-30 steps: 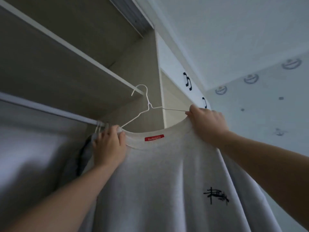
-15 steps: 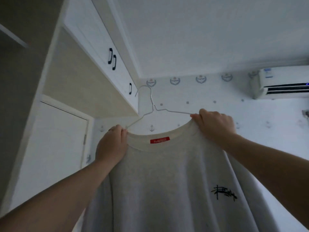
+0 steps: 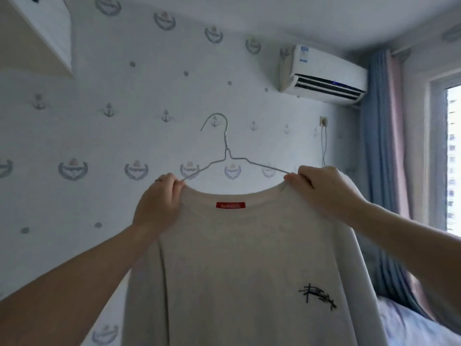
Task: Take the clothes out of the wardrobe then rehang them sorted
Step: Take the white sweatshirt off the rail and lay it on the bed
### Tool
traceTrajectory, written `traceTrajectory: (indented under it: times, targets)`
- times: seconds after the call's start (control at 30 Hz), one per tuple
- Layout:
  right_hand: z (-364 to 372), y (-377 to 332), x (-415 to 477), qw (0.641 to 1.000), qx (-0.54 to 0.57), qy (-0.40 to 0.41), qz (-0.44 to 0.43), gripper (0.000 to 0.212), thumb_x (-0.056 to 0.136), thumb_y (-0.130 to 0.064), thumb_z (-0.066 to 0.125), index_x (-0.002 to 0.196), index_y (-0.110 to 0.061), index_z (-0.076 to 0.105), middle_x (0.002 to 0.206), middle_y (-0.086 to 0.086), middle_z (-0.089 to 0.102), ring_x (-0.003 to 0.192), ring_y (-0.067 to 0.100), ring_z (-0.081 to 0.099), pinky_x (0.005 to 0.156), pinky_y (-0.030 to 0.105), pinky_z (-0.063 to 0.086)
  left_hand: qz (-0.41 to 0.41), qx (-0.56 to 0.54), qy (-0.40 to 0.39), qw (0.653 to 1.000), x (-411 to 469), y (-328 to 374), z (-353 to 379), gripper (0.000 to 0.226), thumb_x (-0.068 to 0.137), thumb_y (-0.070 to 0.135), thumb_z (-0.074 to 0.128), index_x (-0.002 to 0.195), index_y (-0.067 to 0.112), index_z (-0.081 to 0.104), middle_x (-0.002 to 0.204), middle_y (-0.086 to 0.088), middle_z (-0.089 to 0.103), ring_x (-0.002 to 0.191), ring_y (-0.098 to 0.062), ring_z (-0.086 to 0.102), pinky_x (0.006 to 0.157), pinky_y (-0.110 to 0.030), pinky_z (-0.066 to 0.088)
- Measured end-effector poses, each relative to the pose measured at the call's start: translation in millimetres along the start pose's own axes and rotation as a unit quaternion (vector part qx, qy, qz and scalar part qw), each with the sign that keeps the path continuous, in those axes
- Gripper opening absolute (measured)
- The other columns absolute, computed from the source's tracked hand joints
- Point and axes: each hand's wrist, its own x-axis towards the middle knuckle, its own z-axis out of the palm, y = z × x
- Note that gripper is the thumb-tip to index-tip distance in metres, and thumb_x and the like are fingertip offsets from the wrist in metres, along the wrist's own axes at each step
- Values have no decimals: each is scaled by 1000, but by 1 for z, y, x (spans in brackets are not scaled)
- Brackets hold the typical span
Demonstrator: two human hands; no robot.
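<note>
A light grey T-shirt [image 3: 239, 265] with a red neck label and a black scribble print hangs on a thin white wire hanger [image 3: 225, 156], held up in front of me. My left hand [image 3: 157, 203] grips the shirt's left shoulder together with the hanger's arm. My right hand [image 3: 326, 191] grips the right shoulder the same way. The hanger's hook points up, free of any rail. Only a corner of the wardrobe's upper cabinet [image 3: 47, 28] shows at the top left.
A wall with anchor-patterned wallpaper faces me. An air conditioner [image 3: 324, 76] is mounted high on the right, with a socket and cable below it. Blue curtains [image 3: 381, 151] and a window [image 3: 452, 158] stand at the far right. Bedding [image 3: 421, 328] lies at the bottom right.
I have turned right, away from the wardrobe, carrying the shirt on its hanger off the rail. Both hands keep the same grip on the shoulders.
</note>
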Motion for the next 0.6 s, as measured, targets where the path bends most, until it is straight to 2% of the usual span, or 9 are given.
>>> traceTrajectory:
  times: [0.1,0.27,0.4,0.53,0.6]
  targets:
    - [31,17,-23,997,56,-24,38,48,93,-56,48,60,-22,45,53,-4,49,51,19,48,51,34,42,24,-42,-30,998,-8,-17,50,26,104,23,46,85,6,53,82,-13,56,74,-32,56,63,-39,39]
    - [102,43,-80,991,75,-37,108,49,92,-48,54,59,-16,38,49,-7,37,48,10,31,49,29,31,69,-64,-100,990,-38,-58,130,36,99,39,36,82,12,52,80,-11,59,72,-35,58,66,-48,49]
    - [154,59,-122,985,82,-68,139,49,94,-39,59,61,-9,39,52,-6,30,51,11,27,49,26,26,92,-57,-158,981,-67,-85,193,35,99,38,38,84,12,55,81,-13,61,72,-37,60,67,-46,49]
    - [193,82,-146,974,88,-109,179,48,93,-41,62,57,-21,37,53,-6,32,51,10,29,47,23,27,116,-49,-196,972,-81,-102,256,23,102,26,50,91,8,59,86,-16,63,75,-40,61,67,-44,45]
    - [209,100,-152,964,94,-136,207,46,91,-41,65,57,-23,39,54,-7,36,51,9,31,49,23,28,134,-45,-212,967,-85,-104,287,23,102,27,50,93,9,60,88,-15,63,76,-40,61,67,-44,45]
